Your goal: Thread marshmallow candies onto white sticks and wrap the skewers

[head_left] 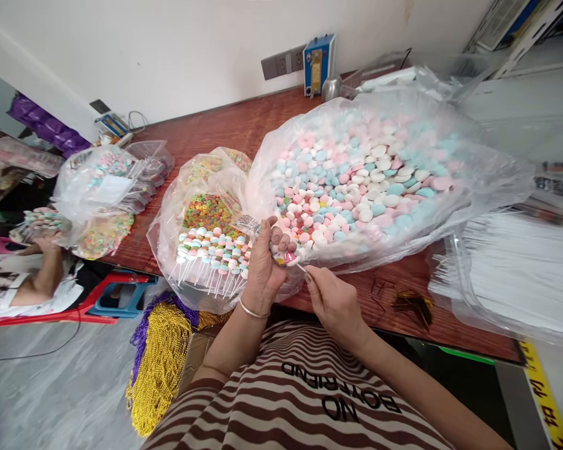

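My left hand (pixel 266 265) is curled, palm up, around a few small pink and white candy-like pieces (pixel 288 257); the fingers partly hide them. In a pinch, my right hand (pixel 335 306) holds a thin white stick (pixel 301 267), whose far end meets those pieces. I cannot tell whether it goes into them. Just left of my left hand, several finished stacks of pastel discs on white sticks (pixel 216 250) lie on a clear bag (pixel 162 250) with small multicoloured rings (pixel 209 211). Beyond my hands, a big clear bag (pixel 488 162) holds pink, white and blue discs (pixel 380 181).
The reddish wooden table (pixel 206 131) runs along the wall. White sticks (pixel 516 275) fill a tray at right, near gold twist ties (pixel 413 306). Gold and purple bead strings (pixel 164 356) hang at the front edge. Another person's arm (pixel 49 269) is at left.
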Motion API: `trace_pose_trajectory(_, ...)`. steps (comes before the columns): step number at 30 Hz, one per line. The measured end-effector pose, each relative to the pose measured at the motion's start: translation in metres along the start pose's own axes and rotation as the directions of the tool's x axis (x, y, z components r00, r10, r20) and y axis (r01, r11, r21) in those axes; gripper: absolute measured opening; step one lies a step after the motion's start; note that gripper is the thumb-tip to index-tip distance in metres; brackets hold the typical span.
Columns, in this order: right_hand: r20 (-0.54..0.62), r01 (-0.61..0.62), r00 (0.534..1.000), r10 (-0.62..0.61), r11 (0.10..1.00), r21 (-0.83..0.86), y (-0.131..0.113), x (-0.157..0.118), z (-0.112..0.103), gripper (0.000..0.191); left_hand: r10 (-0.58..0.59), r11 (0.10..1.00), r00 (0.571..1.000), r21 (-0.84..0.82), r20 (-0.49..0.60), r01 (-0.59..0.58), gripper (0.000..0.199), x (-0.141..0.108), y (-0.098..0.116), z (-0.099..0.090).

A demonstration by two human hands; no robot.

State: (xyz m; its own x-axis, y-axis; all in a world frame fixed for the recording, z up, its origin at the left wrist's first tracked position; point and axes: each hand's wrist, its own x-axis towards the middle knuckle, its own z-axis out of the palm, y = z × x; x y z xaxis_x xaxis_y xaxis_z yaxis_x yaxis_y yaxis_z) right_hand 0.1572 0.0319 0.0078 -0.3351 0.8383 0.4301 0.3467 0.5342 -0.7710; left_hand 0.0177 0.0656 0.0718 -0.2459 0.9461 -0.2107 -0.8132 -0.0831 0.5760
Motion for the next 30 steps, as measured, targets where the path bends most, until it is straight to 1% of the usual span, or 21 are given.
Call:
trace_pose_trajectory(1, -0.021, 0.042, 0.999, -0.044, 0.997, -0.072, 0.001, -0.002, 0.0, 0.027, -0.016, 1.0, 1.0, -0.014, 0.003, 0.016, 0.02, 0.0, -0.002, 0.001)
trace_pose_trajectory(2, -0.028, 0.05, 0.998, -0.053, 0.995, -0.085, 0.002, -0.003, 0.001, 0.027, -0.028, 0.999, 1.0, -0.024, 0.014, 0.028, 0.021, 0.0, -0.003, 0.001)
trace_pose_trajectory(3, -0.016, 0.018, 1.0, -0.019, 0.999, -0.029, 0.001, -0.004, 0.001, 0.026, -0.038, 0.999, 0.999, -0.03, 0.033, 0.039, 0.022, -0.001, -0.005, 0.001)
trace_pose_trajectory(4, 0.021, -0.056, 0.998, 0.054, 0.994, 0.097, 0.0, -0.005, 0.001, 0.026, -0.047, 0.998, 0.997, -0.031, 0.055, 0.048, 0.022, -0.002, -0.008, 0.001)
trace_pose_trajectory(5, 0.088, -0.164, 0.986, 0.145, 0.948, 0.273, -0.003, -0.004, 0.001, 0.025, -0.057, 0.998, 0.995, -0.027, 0.08, 0.059, 0.023, -0.003, -0.01, 0.0)
trace_pose_trajectory(6, 0.182, -0.291, 0.955, 0.232, 0.841, 0.456, -0.005, -0.002, 0.001, 0.026, -0.067, 0.997, 0.993, -0.018, 0.102, 0.069, 0.024, -0.005, -0.013, 0.0)
trace_pose_trajectory(7, 0.289, -0.413, 0.91, 0.296, 0.678, 0.608, -0.008, 0.0, 0.002, 0.027, -0.078, 0.997, 0.99, -0.004, 0.119, 0.079, 0.026, -0.006, -0.017, 0.0)
trace_pose_trajectory(8, 0.39, -0.507, 0.861, 0.327, 0.491, 0.708, -0.011, 0.004, 0.002, 0.029, -0.086, 0.996, 0.988, 0.018, 0.129, 0.085, 0.027, -0.008, -0.021, -0.001)
trace_pose_trajectory(9, 0.465, -0.564, 0.819, 0.336, 0.322, 0.76, -0.012, 0.007, 0.002, 0.031, -0.09, 0.995, 0.987, 0.046, 0.132, 0.085, 0.029, -0.01, -0.025, -0.001)
trace_pose_trajectory(10, 0.51, -0.591, 0.79, 0.341, 0.198, 0.782, -0.013, 0.011, 0.002, 0.033, -0.091, 0.993, 0.987, 0.081, 0.129, 0.081, 0.031, -0.011, -0.029, -0.002)
trace_pose_trajectory(11, 0.525, -0.597, 0.774, 0.353, 0.132, 0.791, -0.013, 0.014, 0.003, 0.035, -0.086, 0.99, 0.988, 0.121, 0.124, 0.071, 0.034, -0.013, -0.032, -0.003)
trace_pose_trajectory(12, 0.512, -0.588, 0.773, 0.375, 0.123, 0.799, -0.012, 0.017, 0.003, 0.038, -0.078, 0.985, 0.99, 0.163, 0.12, 0.058, 0.036, -0.014, -0.035, -0.005)
trace_pose_trajectory(13, 0.478, -0.573, 0.783, 0.398, 0.161, 0.804, -0.01, 0.018, 0.003, 0.04, -0.073, 0.977, 0.99, 0.207, 0.117, 0.048, 0.038, -0.014, -0.037, -0.006)
trace_pose_trajectory(15, 0.39, -0.539, 0.818, 0.423, 0.324, 0.778, -0.006, 0.018, 0.003, 0.042, -0.069, 0.96, 0.992, 0.279, 0.107, 0.037, 0.042, -0.014, -0.038, -0.009)
trace_pose_trajectory(17, 0.356, -0.523, 0.845, 0.399, 0.48, 0.704, -0.003, 0.014, 0.001, 0.04, -0.062, 0.944, 0.994, 0.328, 0.092, 0.029, 0.046, -0.012, -0.036, -0.011)
trace_pose_trajectory(19, 0.375, -0.528, 0.849, 0.373, 0.552, 0.645, -0.001, 0.009, 0.0, 0.037, -0.063, 0.931, 0.995, 0.365, 0.081, 0.03, 0.049, -0.011, -0.035, -0.014)
trace_pose_trajectory(21, 0.361, -0.525, 0.85, 0.384, 0.558, 0.642, -0.001, 0.007, 0.001, 0.035, -0.097, 0.91, 0.992, 0.411, 0.078, 0.057, 0.046, -0.013, -0.037, -0.017)
trace_pose_trajectory(24, 0.279, -0.494, 0.858, 0.431, 0.548, 0.675, -0.001, 0.007, 0.007, 0.035, -0.122, 0.87, 0.989, 0.488, 0.078, 0.069, 0.035, -0.018, -0.047, -0.02)
trace_pose_trajectory(27, 0.252, -0.474, 0.865, 0.434, 0.54, 0.696, -0.001, 0.007, 0.012, 0.038, -0.051, 0.771, 0.988, 0.634, 0.147, -0.054, 0.035, -0.023, -0.052, -0.022)
trace_pose_trajectory(29, 0.29, -0.496, 0.848, 0.444, 0.467, 0.733, -0.001, 0.006, 0.014, 0.04, -0.037, 0.691, 0.981, 0.714, 0.192, -0.114, 0.03, -0.027, -0.051, -0.022)
trace_pose_trajectory(30, 0.319, -0.511, 0.833, 0.453, 0.405, 0.758, 0.0, 0.005, 0.015, 0.042, -0.039, 0.678, 0.983, 0.727, 0.18, -0.106, 0.026, -0.029, -0.051, -0.022)
